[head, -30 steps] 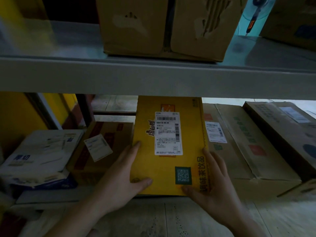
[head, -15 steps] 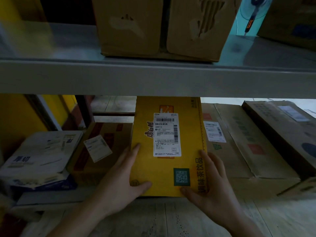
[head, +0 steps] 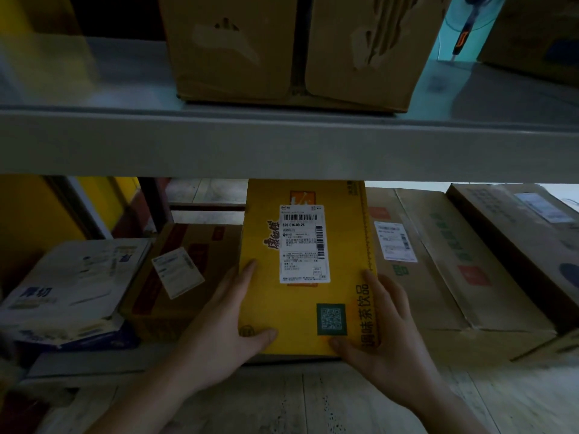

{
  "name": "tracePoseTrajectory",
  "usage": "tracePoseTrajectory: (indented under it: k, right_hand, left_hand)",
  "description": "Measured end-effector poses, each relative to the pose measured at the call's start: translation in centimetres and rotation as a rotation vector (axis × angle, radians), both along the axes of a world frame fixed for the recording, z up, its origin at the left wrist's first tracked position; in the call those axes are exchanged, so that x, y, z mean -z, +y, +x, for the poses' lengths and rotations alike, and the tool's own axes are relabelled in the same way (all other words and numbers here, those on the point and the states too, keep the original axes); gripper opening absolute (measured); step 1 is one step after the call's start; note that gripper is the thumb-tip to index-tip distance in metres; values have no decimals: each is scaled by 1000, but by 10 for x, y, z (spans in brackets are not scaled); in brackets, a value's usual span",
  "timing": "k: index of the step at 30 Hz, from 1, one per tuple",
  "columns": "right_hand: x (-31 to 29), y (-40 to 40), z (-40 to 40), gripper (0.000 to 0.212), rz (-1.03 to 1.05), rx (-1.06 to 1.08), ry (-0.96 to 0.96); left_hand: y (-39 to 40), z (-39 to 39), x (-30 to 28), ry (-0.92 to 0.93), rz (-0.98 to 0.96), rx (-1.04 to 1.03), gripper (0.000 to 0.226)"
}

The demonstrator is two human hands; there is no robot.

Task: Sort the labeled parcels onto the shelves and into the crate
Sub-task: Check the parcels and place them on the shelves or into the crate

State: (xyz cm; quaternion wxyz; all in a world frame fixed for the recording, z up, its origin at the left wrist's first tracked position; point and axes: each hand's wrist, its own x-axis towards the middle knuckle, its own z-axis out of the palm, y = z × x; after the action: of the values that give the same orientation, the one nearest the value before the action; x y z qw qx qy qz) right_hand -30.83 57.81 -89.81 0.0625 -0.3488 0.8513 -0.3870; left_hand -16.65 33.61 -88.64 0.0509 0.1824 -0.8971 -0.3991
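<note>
A yellow labeled parcel (head: pixel 300 296) lies lengthwise on the lower shelf, its far end under the grey shelf beam (head: pixel 282 145). A white shipping label and a green QR square face up. My left hand (head: pixel 219 327) holds its near left corner, fingers along the side and thumb on top. My right hand (head: pixel 379 336) holds its near right corner the same way. Brown labeled boxes flank it: one on the left (head: pixel 188 277), one on the right (head: pixel 438 277).
A white and blue package (head: pixel 69 292) lies at the far left of the lower shelf. Another brown box (head: pixel 517 233) sits at the far right. The upper shelf carries a large cardboard box (head: pixel 297 48). Pale wooden floor boards (head: pixel 313 402) run below.
The yellow parcel has slid a little deeper into the lower shelf between the two brown boxes, with both hands still on its near corners.
</note>
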Motion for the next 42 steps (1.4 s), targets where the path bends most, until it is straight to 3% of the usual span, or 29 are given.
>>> tracePoseTrajectory:
  k: [17, 25, 42]
  right_hand:
    - [11, -50, -67, 117, 281, -62, -69]
    - [20, -69, -88, 114, 463, -65, -74]
    - [31, -79, -88, 109, 488, -67, -34]
  left_hand:
    - [-40, -69, 12, -196, 61, -41, 114]
    - [-46, -91, 16, -244, 135, -73, 102]
    - [-62, -110, 34, -366, 5, -61, 104]
